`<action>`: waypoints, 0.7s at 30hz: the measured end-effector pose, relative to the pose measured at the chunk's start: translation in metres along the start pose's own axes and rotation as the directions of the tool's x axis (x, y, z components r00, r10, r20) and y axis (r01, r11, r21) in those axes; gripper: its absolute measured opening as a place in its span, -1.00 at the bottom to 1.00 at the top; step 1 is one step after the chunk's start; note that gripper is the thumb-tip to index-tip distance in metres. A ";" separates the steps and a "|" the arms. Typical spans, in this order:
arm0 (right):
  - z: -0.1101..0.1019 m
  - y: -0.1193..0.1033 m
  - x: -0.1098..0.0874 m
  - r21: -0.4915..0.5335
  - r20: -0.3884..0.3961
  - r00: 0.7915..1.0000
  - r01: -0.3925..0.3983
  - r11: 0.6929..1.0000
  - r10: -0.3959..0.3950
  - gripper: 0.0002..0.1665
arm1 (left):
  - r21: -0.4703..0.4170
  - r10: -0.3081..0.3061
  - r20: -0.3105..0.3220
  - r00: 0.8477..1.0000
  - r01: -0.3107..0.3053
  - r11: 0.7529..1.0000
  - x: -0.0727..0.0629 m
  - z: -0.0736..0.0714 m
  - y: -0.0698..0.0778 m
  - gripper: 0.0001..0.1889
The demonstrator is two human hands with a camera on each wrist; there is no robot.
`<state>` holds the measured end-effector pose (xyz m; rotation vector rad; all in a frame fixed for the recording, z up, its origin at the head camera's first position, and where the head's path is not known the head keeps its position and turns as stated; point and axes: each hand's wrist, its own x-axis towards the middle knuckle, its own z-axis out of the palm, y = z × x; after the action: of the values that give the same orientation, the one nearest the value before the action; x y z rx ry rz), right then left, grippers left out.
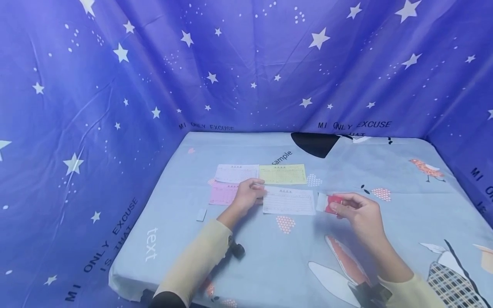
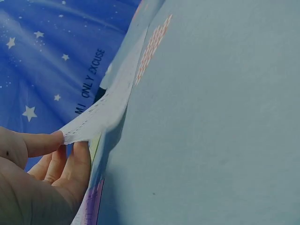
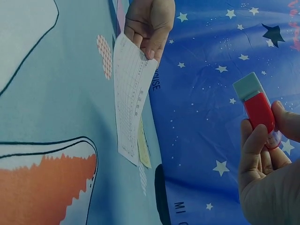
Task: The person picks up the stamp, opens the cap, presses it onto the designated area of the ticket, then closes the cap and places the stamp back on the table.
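My left hand (image 1: 248, 196) pinches the upper left corner of a white printed slip (image 1: 289, 201). In the left wrist view the slip's held corner is lifted and the paper bends. Between thumb and fingers, my right hand (image 1: 360, 209) grips a small red device (image 3: 259, 111) with a pale rectangular end and a clear rounded base; its exact kind is unclear. That device is just right of the slip, its pale end toward it. Behind the slip lie another white form (image 1: 236, 172) and a yellow form (image 1: 283, 174). A pink form (image 1: 221, 194) is partly covered by my left hand.
A small pale rectangular piece (image 1: 201, 214) lies left of my left forearm. The table (image 1: 161, 188) has a light blue printed cloth, whose birds, hearts and lettering are flat pattern. A purple-blue star curtain (image 1: 246, 64) surrounds its back and sides.
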<state>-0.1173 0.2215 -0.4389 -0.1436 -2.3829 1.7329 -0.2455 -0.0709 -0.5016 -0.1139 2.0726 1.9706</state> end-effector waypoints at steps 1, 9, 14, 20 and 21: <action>0.000 -0.001 0.000 -0.003 0.001 1.000 0.000 1.000 0.000 -0.63 | -0.004 0.003 0.004 1.000 -0.003 1.000 -0.002 -0.001 0.000 -0.53; 0.004 -0.008 -0.003 -0.015 -0.001 1.000 -0.008 1.000 0.008 -0.63 | 0.049 0.027 0.003 1.000 -0.027 0.998 -0.016 -0.003 0.002 -0.56; 0.007 -0.006 -0.004 0.001 0.006 1.000 0.003 1.000 -0.003 -0.64 | 0.014 0.022 0.031 0.999 -0.022 1.000 -0.025 -0.004 -0.004 -0.56; 0.009 -0.005 -0.001 0.007 0.015 1.000 0.014 1.000 -0.014 -0.64 | -0.017 0.014 0.065 0.998 -0.013 1.000 -0.038 -0.005 -0.013 -0.55; 0.009 -0.005 -0.001 0.009 0.018 1.000 0.011 1.000 -0.012 -0.64 | -0.022 0.011 0.070 0.997 -0.009 1.000 -0.040 -0.005 -0.014 -0.55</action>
<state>-0.1182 0.2118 -0.4368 -0.1131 -2.3837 1.7468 -0.2045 -0.0822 -0.5050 -0.0379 2.0122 1.9740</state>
